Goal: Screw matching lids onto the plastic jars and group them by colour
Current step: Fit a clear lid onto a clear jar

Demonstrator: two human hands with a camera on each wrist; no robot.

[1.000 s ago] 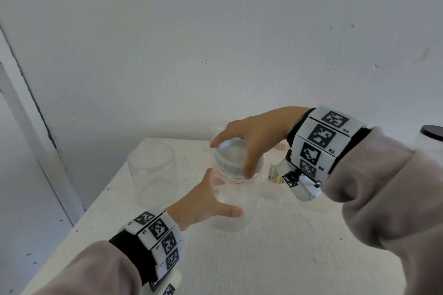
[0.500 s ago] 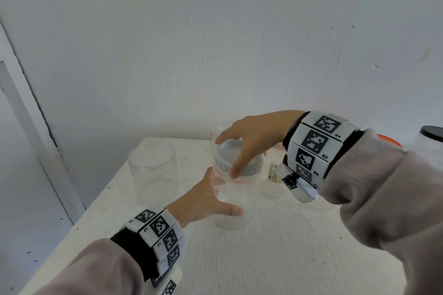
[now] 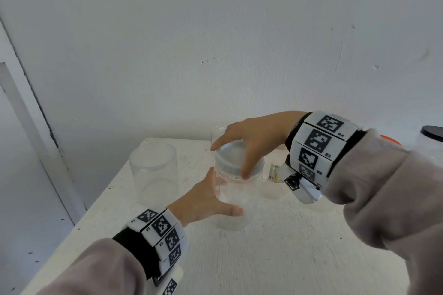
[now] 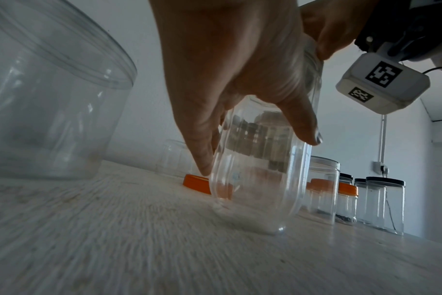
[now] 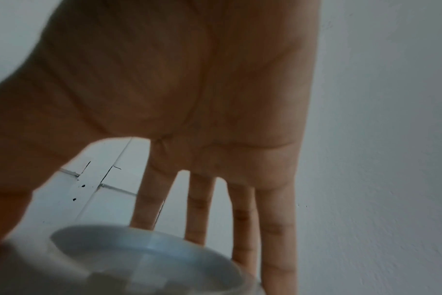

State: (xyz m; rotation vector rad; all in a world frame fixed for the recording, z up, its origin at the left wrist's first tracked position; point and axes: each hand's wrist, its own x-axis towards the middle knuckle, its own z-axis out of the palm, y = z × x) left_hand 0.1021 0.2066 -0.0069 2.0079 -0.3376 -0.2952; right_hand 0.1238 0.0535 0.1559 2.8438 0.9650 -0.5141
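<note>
Twisting the grey lid (image 3: 236, 159) with my right hand (image 3: 257, 140) while my left hand (image 3: 203, 201) grips the jar (image 3: 233, 201) at mid-frame on the counter (image 3: 275, 258), I could cross-thread it if it sits tilted.

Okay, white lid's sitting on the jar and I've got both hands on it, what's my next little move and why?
Probably give the white lid another twist with your right hand, whose thumb and fingers grip its rim, while your left hand steadies the clear jar on the table. The pictures cannot show whether the lid is tight yet, so turn until it stops.
</note>
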